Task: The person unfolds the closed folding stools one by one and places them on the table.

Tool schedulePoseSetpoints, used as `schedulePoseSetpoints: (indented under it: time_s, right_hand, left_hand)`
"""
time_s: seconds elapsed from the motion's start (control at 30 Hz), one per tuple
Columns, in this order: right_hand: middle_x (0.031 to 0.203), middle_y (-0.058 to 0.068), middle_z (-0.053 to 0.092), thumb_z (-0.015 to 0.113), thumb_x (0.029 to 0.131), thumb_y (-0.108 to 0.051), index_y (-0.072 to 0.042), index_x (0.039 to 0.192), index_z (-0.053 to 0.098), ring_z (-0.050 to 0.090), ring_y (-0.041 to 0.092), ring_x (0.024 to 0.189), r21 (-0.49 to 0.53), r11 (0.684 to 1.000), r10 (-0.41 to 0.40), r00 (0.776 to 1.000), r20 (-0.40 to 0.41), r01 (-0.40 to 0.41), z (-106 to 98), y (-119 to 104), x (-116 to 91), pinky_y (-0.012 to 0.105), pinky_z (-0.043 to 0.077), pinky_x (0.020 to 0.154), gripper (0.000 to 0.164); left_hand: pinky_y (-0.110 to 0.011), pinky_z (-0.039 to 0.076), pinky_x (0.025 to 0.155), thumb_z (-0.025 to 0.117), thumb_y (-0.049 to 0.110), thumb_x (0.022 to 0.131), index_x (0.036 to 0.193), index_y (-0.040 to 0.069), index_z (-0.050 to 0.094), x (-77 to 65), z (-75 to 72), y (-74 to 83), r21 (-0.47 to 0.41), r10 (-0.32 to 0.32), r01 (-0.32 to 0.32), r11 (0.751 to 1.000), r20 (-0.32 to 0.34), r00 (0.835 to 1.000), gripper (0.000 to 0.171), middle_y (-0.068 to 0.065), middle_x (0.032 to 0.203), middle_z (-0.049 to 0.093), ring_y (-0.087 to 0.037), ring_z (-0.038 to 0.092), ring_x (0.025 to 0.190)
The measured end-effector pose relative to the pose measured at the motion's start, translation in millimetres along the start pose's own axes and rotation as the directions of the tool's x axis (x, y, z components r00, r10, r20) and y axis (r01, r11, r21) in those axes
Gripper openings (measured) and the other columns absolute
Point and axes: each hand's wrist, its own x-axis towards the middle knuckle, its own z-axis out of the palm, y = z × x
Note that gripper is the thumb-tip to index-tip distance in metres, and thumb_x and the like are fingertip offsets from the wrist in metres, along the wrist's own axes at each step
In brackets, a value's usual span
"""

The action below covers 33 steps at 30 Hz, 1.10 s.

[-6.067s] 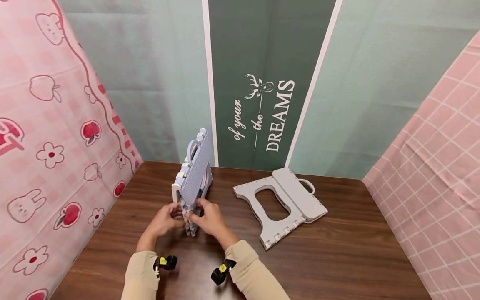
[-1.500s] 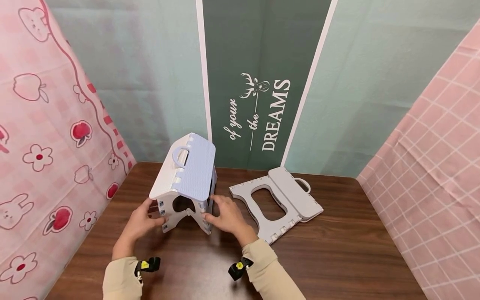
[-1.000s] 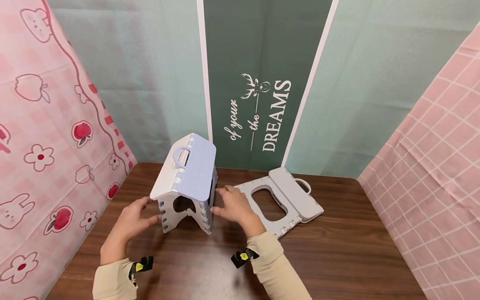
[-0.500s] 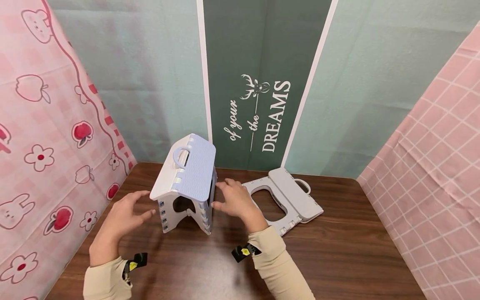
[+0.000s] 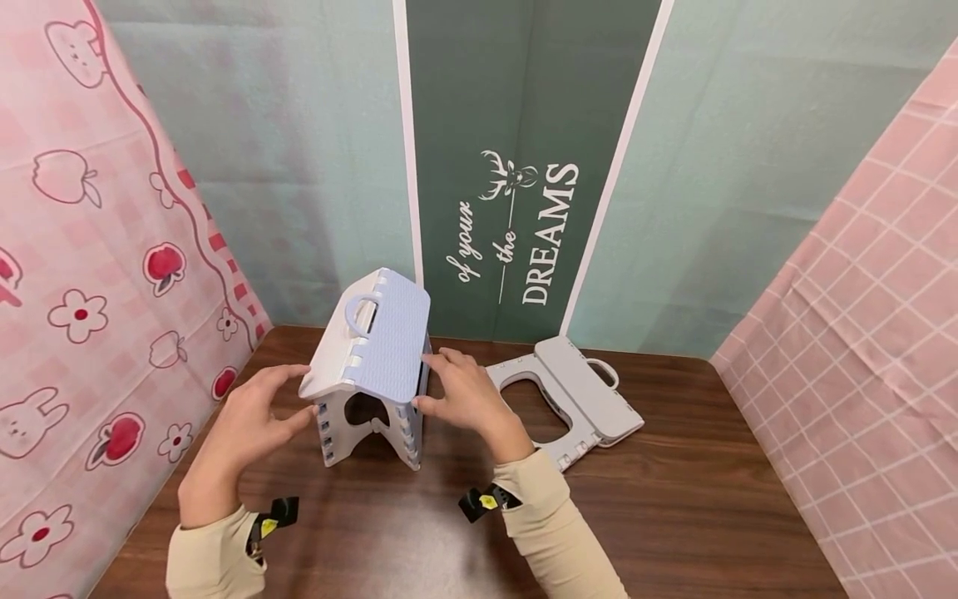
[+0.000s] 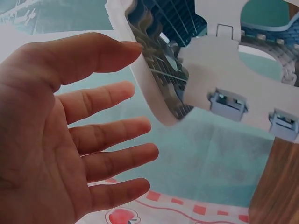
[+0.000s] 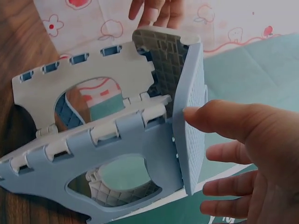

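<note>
A blue-and-white folding step stool [image 5: 397, 333] stands half unfolded on its legs, its two seat panels sloping like a roof with a loop handle at the ridge. My left hand [image 5: 243, 428] is at the edge of the white panel, fingers extended; in the left wrist view the thumb meets the panel [image 6: 154, 93] while the other fingers are spread apart. On the other side, my right hand [image 5: 467, 395] has its thumb against the blue panel [image 7: 191, 126] in the right wrist view, with its fingers fairly straight. Neither hand grips the stool.
A second, grey folding stool [image 5: 584, 387] lies folded flat on the brown wooden table [image 5: 674, 499], right of my right hand. Green cloth [image 5: 524, 100] hangs behind the table. Pink patterned cloths hang at the left [image 5: 112, 291] and right [image 5: 861, 333].
Since the earliest frame, the blue-and-white stool has gone from nearly folded to legs spread. My hands let go of the legs, moved outward and up, then came in to the seat panels' edges.
</note>
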Motion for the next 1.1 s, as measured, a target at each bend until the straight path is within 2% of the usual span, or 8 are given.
schedulePoseSetpoints:
  time_s: [0.23, 0.4, 0.6, 0.77, 0.93, 1.1]
  right_hand:
    - [0.131, 0.02, 0.048, 0.07, 0.08, -0.034, -0.006, 0.13, 0.053, 0.046, 0.033, 0.117, 0.057, 0.996, -0.073, 0.997, -0.026, 0.074, 0, -5, 5, 0.045, 0.039, 0.092, 0.06]
    - [0.131, 0.019, 0.047, 0.07, 0.08, -0.034, -0.007, 0.131, 0.053, 0.045, 0.032, 0.117, 0.077, 0.991, -0.109, 0.993, -0.05, 0.113, 3, -11, 9, 0.045, 0.038, 0.093, 0.06]
    - [0.129, 0.02, 0.048, 0.07, 0.08, -0.032, -0.008, 0.13, 0.054, 0.045, 0.032, 0.117, 0.133, 0.974, -0.171, 0.978, -0.119, 0.186, 9, -16, 14, 0.044, 0.038, 0.094, 0.058]
    - [0.133, 0.021, 0.044, 0.065, 0.085, -0.033, -0.01, 0.13, 0.055, 0.041, 0.035, 0.121, 0.184, 0.961, -0.179, 0.972, -0.154, 0.206, 20, -20, 18, 0.043, 0.039, 0.094, 0.052]
    - [0.132, 0.02, 0.046, 0.063, 0.084, -0.033, -0.013, 0.125, 0.06, 0.043, 0.034, 0.119, 0.168, 0.961, -0.181, 0.96, -0.215, 0.219, 31, -19, 18, 0.042, 0.042, 0.09, 0.045]
    - [0.129, 0.019, 0.048, 0.064, 0.083, -0.033, -0.014, 0.122, 0.062, 0.045, 0.034, 0.116, 0.137, 0.966, -0.181, 0.951, -0.25, 0.22, 31, -22, 19, 0.041, 0.043, 0.089, 0.044]
  left_hand:
    - [-0.052, 0.043, 0.077, 0.078, 0.012, 0.071, 0.113, 0.004, 0.06, 10.4, 2.0, 7.9, -0.029, 0.069, -0.07, 0.997, -0.031, 0.997, 0.046, -0.017, 0.111, 0.058, -0.034, 0.054, 0.099]
    - [-0.048, 0.046, 0.069, 0.076, 0.015, 0.074, 0.112, 0.006, 0.061, 16.4, 7.8, 11.7, -0.059, 0.089, -0.092, 0.994, -0.051, 0.995, 0.042, -0.015, 0.111, 0.059, -0.028, 0.055, 0.088]
    - [-0.05, 0.046, 0.074, 0.071, 0.016, 0.078, 0.109, 0.004, 0.063, 21.1, 17.0, 9.5, -0.096, 0.112, -0.119, 0.988, -0.07, 0.991, 0.034, -0.014, 0.11, 0.06, -0.031, 0.057, 0.095]
    - [-0.052, 0.045, 0.077, 0.069, 0.017, 0.08, 0.113, 0.004, 0.061, 23.8, 25.8, 9.9, -0.097, 0.141, -0.15, 0.984, -0.095, 0.985, 0.036, -0.016, 0.111, 0.06, -0.032, 0.056, 0.098]
    - [-0.053, 0.043, 0.08, 0.067, 0.019, 0.082, 0.114, 0.005, 0.06, 23.1, 34.1, 10.4, -0.087, 0.132, -0.144, 0.986, -0.125, 0.983, 0.035, -0.017, 0.112, 0.059, -0.032, 0.054, 0.101]
    - [-0.054, 0.042, 0.081, 0.066, 0.02, 0.083, 0.115, 0.006, 0.06, 23.0, 33.4, 10.8, -0.092, 0.104, -0.115, 0.989, -0.11, 0.988, 0.035, -0.017, 0.114, 0.058, -0.033, 0.053, 0.102]
